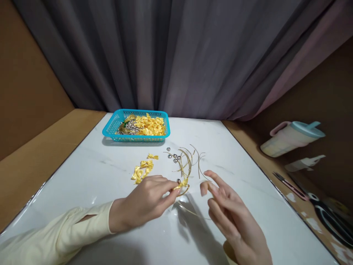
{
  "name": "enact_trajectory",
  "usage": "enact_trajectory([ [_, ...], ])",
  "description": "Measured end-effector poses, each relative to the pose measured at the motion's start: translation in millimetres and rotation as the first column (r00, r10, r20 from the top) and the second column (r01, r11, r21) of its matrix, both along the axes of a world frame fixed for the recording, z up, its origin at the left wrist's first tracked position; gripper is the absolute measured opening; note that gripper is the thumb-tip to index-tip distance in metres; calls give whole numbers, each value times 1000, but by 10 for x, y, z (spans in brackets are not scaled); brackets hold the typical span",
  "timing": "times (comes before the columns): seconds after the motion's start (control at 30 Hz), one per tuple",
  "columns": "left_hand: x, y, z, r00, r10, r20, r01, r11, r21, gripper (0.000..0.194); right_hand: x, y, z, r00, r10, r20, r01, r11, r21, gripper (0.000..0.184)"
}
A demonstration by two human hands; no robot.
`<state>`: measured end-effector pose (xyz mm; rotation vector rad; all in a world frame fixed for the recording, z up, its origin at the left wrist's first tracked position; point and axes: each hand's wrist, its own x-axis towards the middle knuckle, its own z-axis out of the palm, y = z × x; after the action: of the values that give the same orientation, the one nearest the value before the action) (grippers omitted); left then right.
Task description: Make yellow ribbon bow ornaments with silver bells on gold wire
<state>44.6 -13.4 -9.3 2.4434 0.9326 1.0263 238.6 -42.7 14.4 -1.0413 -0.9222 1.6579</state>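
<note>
My left hand (151,197) pinches a yellow ribbon bow (182,184) between thumb and fingertips. A gold cord (187,191) loops from the bow, and a silver bead (178,181) shows beside it. To the right, my right hand (234,213) has its fingers apart, thumb and index curved, with nothing plainly held. Just beyond both hands lie several loose gold cords (189,162) and several silver beads (175,156). More yellow bows (142,170) are on the white table, past my left hand.
A blue basket (136,139) with bows, beads and a bundle of cords stands at the back left of the white table (110,176). On the right ledge are a lidded cup (292,138), a small white bottle (303,163), tweezers-like pliers (292,187) and black-handled scissors (331,224).
</note>
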Motion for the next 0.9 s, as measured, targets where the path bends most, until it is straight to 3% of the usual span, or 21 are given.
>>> enact_trajectory([
  [0.17, 11, -6, 11, 1000, -27, -1, 27, 1000, 10, 28, 188, 175, 8, 998, -3, -66, 3, 1000, -2, 19],
  [0.3, 5, -8, 36, 1000, -6, 23, 6, 1000, 1, 29, 257, 262, 12, 984, 92, 155, -100, 994, 43, 23],
  [0.37, 1, -10, 39, 1000, 2, 30, -2, 1000, 0, 29, 250, 270, 0, 928, 146, 343, -187, 978, 88, 30],
  [0.47, -2, -12, 41, 999, -10, 40, 9, 1000, 6, 26, 202, 249, -28, 780, 106, 617, -299, 929, 218, 45],
  [0.57, -4, -12, 49, 999, -30, 43, 31, 999, -15, 23, 141, 231, -41, 660, 64, 749, -424, 854, 301, 51],
  [0.73, -17, -16, 59, 996, -92, -12, 91, 994, -52, 24, 67, 279, 6, 499, -54, 865, -543, 758, 361, 17],
  [0.8, -27, -19, 60, 990, -121, -72, 117, 992, -57, 27, 47, 298, 38, 484, -95, 870, -531, 758, 379, 21],
  [0.9, -37, -21, 65, 970, -157, -187, 144, 986, -80, 33, 18, 294, 85, 544, -140, 827, -432, 799, 419, 25],
])
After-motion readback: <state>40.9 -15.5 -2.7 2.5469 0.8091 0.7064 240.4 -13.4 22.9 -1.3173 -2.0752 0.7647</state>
